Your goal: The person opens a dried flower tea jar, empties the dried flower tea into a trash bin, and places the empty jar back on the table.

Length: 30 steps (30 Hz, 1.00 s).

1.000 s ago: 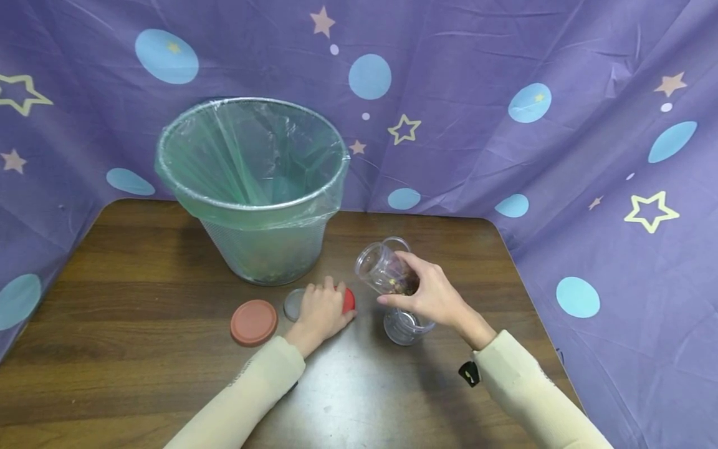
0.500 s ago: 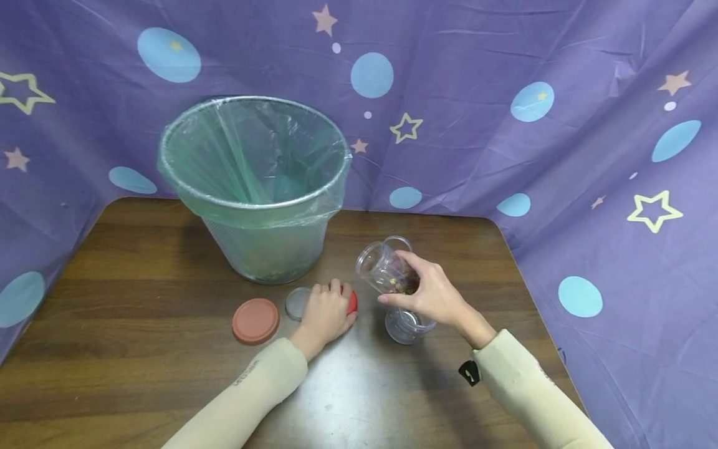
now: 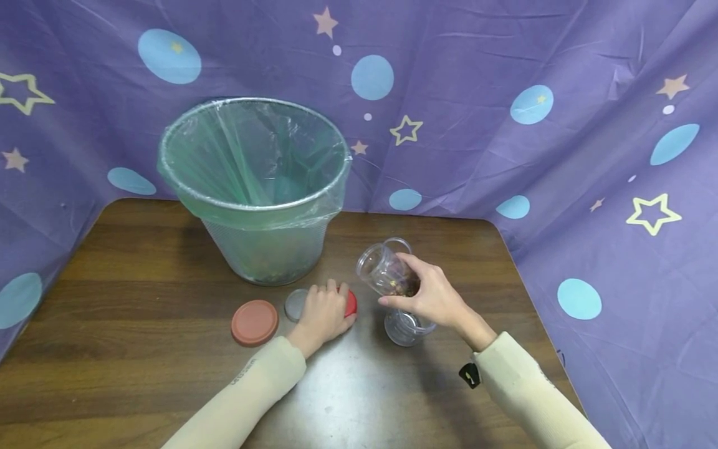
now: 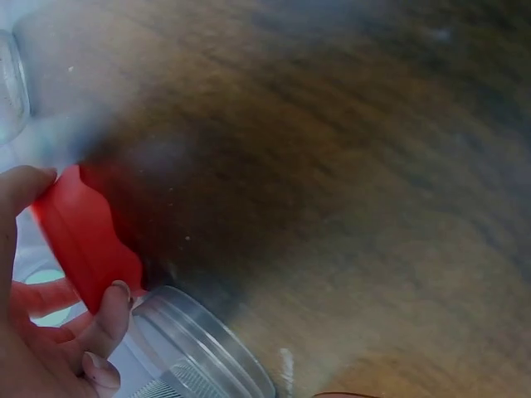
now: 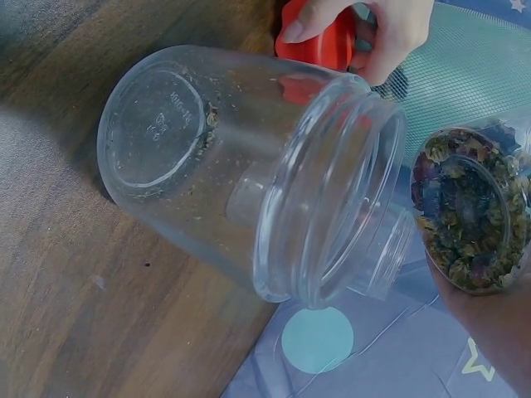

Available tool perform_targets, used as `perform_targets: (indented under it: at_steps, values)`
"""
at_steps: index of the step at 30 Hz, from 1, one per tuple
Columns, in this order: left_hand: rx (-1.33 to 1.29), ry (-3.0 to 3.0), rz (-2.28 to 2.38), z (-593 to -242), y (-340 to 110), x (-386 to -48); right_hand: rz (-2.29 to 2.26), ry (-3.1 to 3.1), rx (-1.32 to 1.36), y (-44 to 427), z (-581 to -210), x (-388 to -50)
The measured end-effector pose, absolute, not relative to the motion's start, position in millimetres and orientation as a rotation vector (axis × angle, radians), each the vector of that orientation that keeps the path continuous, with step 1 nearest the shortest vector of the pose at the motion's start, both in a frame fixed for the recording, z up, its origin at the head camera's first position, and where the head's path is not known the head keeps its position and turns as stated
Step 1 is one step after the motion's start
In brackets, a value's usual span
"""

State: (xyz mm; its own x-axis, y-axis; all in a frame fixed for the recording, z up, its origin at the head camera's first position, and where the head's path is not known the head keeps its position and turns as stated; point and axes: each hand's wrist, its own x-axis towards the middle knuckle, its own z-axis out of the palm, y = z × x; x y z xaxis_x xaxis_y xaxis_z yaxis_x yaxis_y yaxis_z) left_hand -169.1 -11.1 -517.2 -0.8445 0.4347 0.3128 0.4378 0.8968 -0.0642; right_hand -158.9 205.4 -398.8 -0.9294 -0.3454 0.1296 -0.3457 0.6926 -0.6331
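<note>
My left hand (image 3: 321, 313) grips a red lid (image 4: 83, 232) at table height; its wavy edge shows in the left wrist view. Just left of the fingers lies a grey lid (image 3: 294, 305), partly covered by the hand. My right hand (image 3: 433, 294) holds a clear jar (image 3: 371, 265) tilted, mouth toward the left. Dried flowers (image 5: 469, 211) are gathered in the bottom of that jar. Below it stands a second clear jar (image 5: 224, 157), uncovered, with a few crumbs inside. Another clear jar (image 3: 399, 244) shows partly behind the held one.
A terracotta-coloured lid (image 3: 254, 323) lies on the wooden table (image 3: 140, 374), left of the grey lid. Behind the lids stands a mesh bin (image 3: 263, 249) with a green bag liner (image 3: 252, 215). A purple patterned curtain (image 3: 460, 125) hangs around the table's back and sides.
My left fingers have shifted very slightly on the red lid. The right hand and its tilted jar stay nearly still.
</note>
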Motion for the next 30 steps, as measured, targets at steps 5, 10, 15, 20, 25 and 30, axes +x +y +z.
perform_targets:
  at_steps: [5,10,15,20,25,30]
  values:
    - [-0.664,-2.859,0.001,-514.5,-11.5,-171.1,1.088,-2.885,0.594,206.2,-398.1,-159.5]
    - [-0.707,-2.884,-0.002,-513.2,-11.8,-171.3,1.074,-2.883,0.586,206.9,-397.8,-160.3]
    - [-0.734,-2.880,-0.001,-513.1,-11.7,-171.2,1.065,-2.877,0.590,206.8,-398.5,-161.2]
    - [-0.747,-2.873,0.009,-513.1,-11.6,-171.9,1.063,-2.878,0.594,206.5,-398.4,-161.5]
    - [-0.768,-2.864,0.017,-512.8,-12.1,-172.6,1.047,-2.882,0.586,206.8,-397.2,-160.3]
    - [-0.785,-2.868,-0.025,-512.4,-12.3,-173.5,1.041,-2.888,0.565,207.0,-395.2,-160.2]
